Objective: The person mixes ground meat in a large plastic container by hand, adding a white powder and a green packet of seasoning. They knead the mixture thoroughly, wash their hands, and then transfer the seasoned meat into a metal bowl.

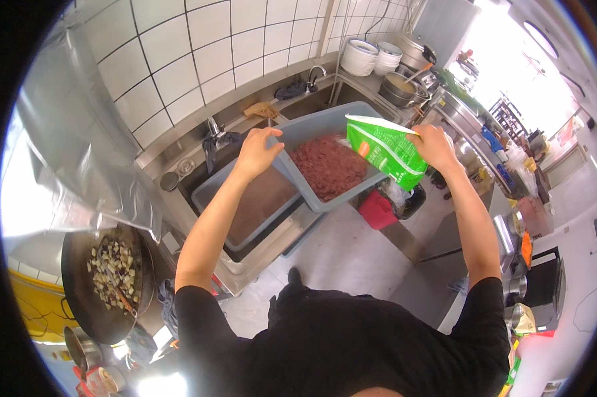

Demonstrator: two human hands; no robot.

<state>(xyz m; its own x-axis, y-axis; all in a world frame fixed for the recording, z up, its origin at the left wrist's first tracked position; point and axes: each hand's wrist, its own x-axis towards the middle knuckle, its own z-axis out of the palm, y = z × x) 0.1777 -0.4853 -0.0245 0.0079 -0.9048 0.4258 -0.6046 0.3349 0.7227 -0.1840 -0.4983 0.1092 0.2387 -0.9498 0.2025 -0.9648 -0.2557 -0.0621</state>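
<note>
My right hand (pixel 433 146) grips the side of a green plastic bag (pixel 390 149) bearing printed writing. The bag is tilted over the right side of a grey plastic tub (pixel 323 201), its white upper edge toward the wall. Dark red sliced raw meat (pixel 326 166) lies in the tub. My left hand (pixel 260 153) is at the tub's left rim, thumb and forefinger apart, with nothing seen between them. Whether it touches the rim, I cannot tell. Below it, a second grey tub (pixel 231 243) with brownish-red liquid sits in the steel sink (pixel 236 255).
A wok (pixel 75 278) of diced food stands at left, beside hanging plastic sheeting (pixel 100 139). Faucets (pixel 214 128) line the tiled wall. Stacked plates (pixel 360 57) and a pot (pixel 397 89) stand beyond the sink. A red container (pixel 378 211) is on the floor below the bag.
</note>
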